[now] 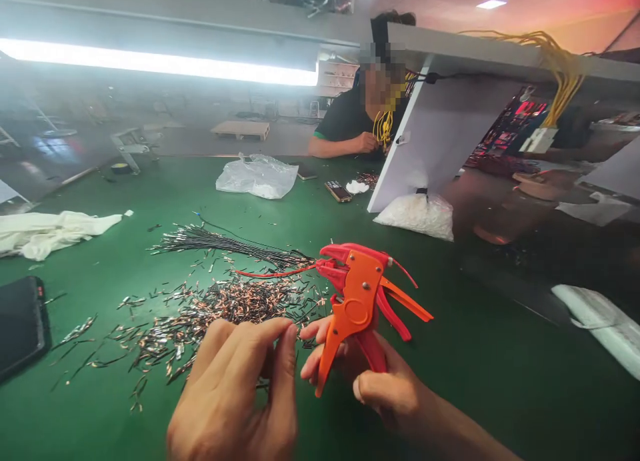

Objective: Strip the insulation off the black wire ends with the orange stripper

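My right hand [385, 381] is wrapped round the handles of a red and orange wire stripper [357, 301], whose jaws point up and left. Left of it, my left hand [240, 388] is pinched, thumb against fingertips; whatever lies between them is hidden. A red wire [275, 273] runs leftward from the stripper's jaws. Behind it lies a bundle of black wires [230, 244] with bare, silvery ends at the left. A heap of short wire scraps with copper and black pieces [240, 304] spreads over the green table [450, 388] just beyond my left hand.
A dark phone [21, 324] and white cloth [55, 231] lie at left. Farther back are a clear plastic bag [257, 176], another phone [338, 192], and a filled bag [417, 216] beside a white panel [440, 128]. Across the table, a person [345, 124] handles yellow wires.
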`<act>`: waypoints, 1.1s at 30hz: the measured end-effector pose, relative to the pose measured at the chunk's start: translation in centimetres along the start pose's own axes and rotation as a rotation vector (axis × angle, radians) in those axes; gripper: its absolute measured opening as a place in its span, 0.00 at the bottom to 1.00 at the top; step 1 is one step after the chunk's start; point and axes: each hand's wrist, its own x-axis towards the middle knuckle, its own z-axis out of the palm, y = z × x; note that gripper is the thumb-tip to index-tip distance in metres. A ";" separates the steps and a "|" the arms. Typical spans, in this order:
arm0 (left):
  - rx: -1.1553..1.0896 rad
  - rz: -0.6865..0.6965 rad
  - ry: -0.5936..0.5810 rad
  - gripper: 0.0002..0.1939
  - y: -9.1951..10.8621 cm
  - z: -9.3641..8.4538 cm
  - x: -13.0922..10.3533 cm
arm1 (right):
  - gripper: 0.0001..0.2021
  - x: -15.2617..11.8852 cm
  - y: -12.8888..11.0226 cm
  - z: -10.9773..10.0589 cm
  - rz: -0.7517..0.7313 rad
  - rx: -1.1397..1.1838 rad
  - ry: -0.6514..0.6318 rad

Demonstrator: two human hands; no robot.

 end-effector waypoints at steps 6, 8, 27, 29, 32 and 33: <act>-0.026 -0.009 -0.005 0.06 0.0 0.4 -0.3 | 0.25 -0.2 -0.5 0.8 0.041 -0.053 -0.068; -0.034 -0.030 0.005 0.06 0.2 0.6 -0.5 | 0.25 -0.1 -0.7 1.2 0.044 -0.053 -0.078; -0.132 -0.304 -0.087 0.08 1.4 0.9 -1.0 | 0.12 0.0 1.1 1.5 0.012 -0.060 -0.025; -0.143 -0.310 -0.107 0.08 1.3 0.9 -1.0 | 0.13 0.2 0.8 1.8 0.015 -0.101 -0.005; -0.138 -0.311 -0.150 0.10 1.1 1.0 -1.2 | 0.18 0.4 0.9 2.3 0.051 -0.141 0.067; -0.126 -0.311 -0.161 0.10 1.0 1.0 -1.2 | 0.20 0.3 1.0 2.4 0.067 -0.143 0.088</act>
